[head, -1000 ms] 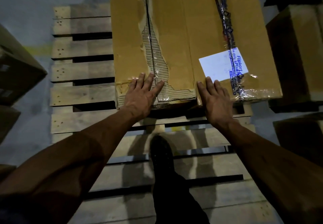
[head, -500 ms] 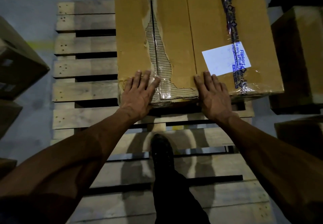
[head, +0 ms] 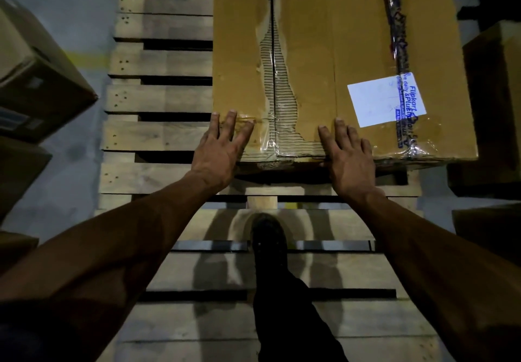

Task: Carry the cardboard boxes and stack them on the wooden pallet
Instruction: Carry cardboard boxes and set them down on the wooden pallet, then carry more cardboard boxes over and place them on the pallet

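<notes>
Pressing torn corrugated box, slatted pallet

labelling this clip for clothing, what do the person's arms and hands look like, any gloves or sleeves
Both arms are bare from as far up as the frame shows to the wrist, with no sleeves in view. The left hand and right hand wear no gloves, and no rings, watch or wristband can be seen. The light is dim, so fine marks cannot be told.

The far end of the cardboard box is cut off by the top edge. Its near side face lies in shadow. The box hides the right part of the wooden pallet. Label print is mostly unreadable.
</notes>
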Available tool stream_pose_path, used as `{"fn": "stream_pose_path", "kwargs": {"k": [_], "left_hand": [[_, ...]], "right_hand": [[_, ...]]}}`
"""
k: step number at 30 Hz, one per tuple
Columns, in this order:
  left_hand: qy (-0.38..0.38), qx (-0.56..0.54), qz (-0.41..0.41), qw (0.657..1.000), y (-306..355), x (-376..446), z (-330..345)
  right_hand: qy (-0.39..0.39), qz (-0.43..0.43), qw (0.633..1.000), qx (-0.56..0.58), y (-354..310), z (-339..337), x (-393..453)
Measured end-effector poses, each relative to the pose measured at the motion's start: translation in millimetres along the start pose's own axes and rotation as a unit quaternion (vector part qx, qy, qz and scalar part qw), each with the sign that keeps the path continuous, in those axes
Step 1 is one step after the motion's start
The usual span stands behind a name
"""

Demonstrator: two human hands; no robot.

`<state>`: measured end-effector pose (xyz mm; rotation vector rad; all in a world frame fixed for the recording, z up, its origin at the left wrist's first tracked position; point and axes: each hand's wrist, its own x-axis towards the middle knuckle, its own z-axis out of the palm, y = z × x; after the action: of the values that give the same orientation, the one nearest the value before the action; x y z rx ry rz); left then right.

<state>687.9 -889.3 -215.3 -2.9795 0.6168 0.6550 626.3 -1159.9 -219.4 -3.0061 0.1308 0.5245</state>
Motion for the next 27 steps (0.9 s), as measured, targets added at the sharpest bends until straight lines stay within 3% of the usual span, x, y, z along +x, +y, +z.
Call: {"fn": "stream_pose_path", "kwargs": {"k": [5,10,16,21,27], "left_hand": [[-0.037,-0.051,-0.012,0.998,7,-4,-19],[-0.046,-0.182,-0.064,0.980,14,-64,-43],[0.070,-0.293,-0.095,0.949,20,-200,-87],[0.116,-0.345,-0.155,0.918,28,-335,-129],[0.171,-0.383,-0.157,0.894,41,-481,-155]], "right_hand": [[-0.047,0.062,0.997,0.017,-23,-16,-12],[-0.091,0.128,0.978,0.134,-67,-43,-68],[-0.086,0.130,0.945,0.289,-132,-118,-169],[-0.062,0.088,0.921,0.375,-183,-176,-278],[-0.008,0.044,0.906,0.421,-217,-219,-406]]}}
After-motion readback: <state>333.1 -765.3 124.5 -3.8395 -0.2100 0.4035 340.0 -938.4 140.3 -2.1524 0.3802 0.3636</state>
